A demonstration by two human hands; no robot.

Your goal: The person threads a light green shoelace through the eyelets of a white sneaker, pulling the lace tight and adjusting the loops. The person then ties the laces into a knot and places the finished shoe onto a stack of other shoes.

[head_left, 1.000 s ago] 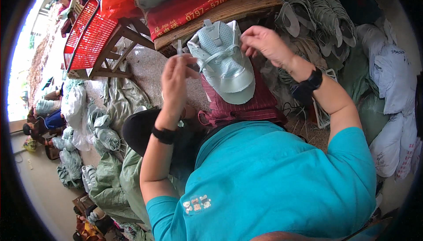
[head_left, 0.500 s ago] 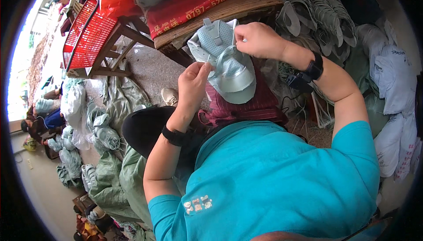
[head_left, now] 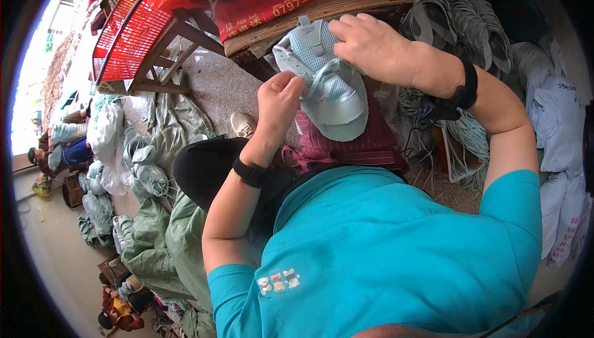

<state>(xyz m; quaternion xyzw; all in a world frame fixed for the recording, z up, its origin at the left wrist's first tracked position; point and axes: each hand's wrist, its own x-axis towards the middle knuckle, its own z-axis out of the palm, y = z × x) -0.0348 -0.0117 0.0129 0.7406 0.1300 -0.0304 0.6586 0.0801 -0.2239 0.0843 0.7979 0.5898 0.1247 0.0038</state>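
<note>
A pale mint shoe upper (head_left: pixel 337 112) with a mesh tongue (head_left: pixel 309 39) rests over the maroon striped cloth on my lap, its toe towards me. A pale shoelace (head_left: pixel 318 81) runs across its front in a loose loop. At the upper's left side my left hand (head_left: pixel 278 103) is closed, thumb and finger pinched on the lace. My right hand (head_left: pixel 374 50) is closed at the upper's right edge, beside the tongue. Its fingertips pinch the lace too, though the grip is partly hidden by the hand.
Just beyond the upper stands a wooden bench (head_left: pixel 322 13) with a red printed cloth (head_left: pixel 247 16). A red plastic basket (head_left: pixel 127 35) is at far left. Stacked shoe uppers (head_left: pixel 476 29) lie at far right, near white sacks (head_left: pixel 560 121). Green sacks (head_left: pixel 148 245) sit at left; other people are beyond.
Both hands and the shoe upper have shifted slightly right in the view. My right hand has turned and risen a little. The lace loop looks smaller between the hands.
</note>
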